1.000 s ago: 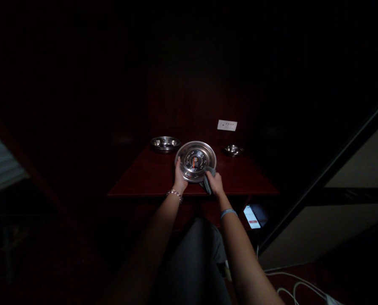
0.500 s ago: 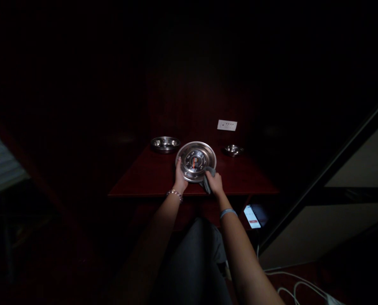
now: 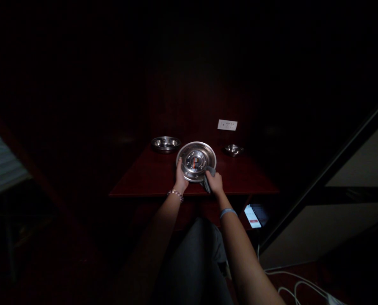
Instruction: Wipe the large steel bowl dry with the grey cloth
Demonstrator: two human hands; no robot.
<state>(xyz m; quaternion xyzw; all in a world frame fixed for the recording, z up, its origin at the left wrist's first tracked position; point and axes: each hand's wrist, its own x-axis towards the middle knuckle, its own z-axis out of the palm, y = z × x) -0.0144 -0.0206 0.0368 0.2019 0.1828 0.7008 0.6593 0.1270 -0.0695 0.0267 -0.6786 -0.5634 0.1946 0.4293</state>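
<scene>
Not much diff vs a sec ago tbh. The steel plate (image 3: 196, 162) is still tipped up toward the cam, its near edge low over the middle of the table (image 3: 150, 180), and it has nudged maybe a hair to the right, that's it. Left hand (image 3: 180, 180) hasn't let go: fingers clamped on the plate's left rim, thumb side facing me. Right hand (image 3: 214, 183) is in the same spot too, fingers closed round the grey cloth (image 3: 208, 177), which is pressed against the plate's near-right rim. So imo the cloth is working that one bit of the edge and hasn't gone round the plate at all, and the rest of the rim looks untouched by it rn.

Other stuff hasn't budged: a steel bowl (image 3: 165, 144) far left of the plate, a small bowl (image 3: 233, 149) far right.

Labels/writing: nothing readable. The white wall panel (image 3: 227, 125) has tiny marks, way too small to make out. The lit phone (image 3: 252, 216), down low on the right below the table edge, shows a red button and some txt, but it's too blurry. The orange-red blob in the plate's middle looks like a reflection, not a logo.
</scene>
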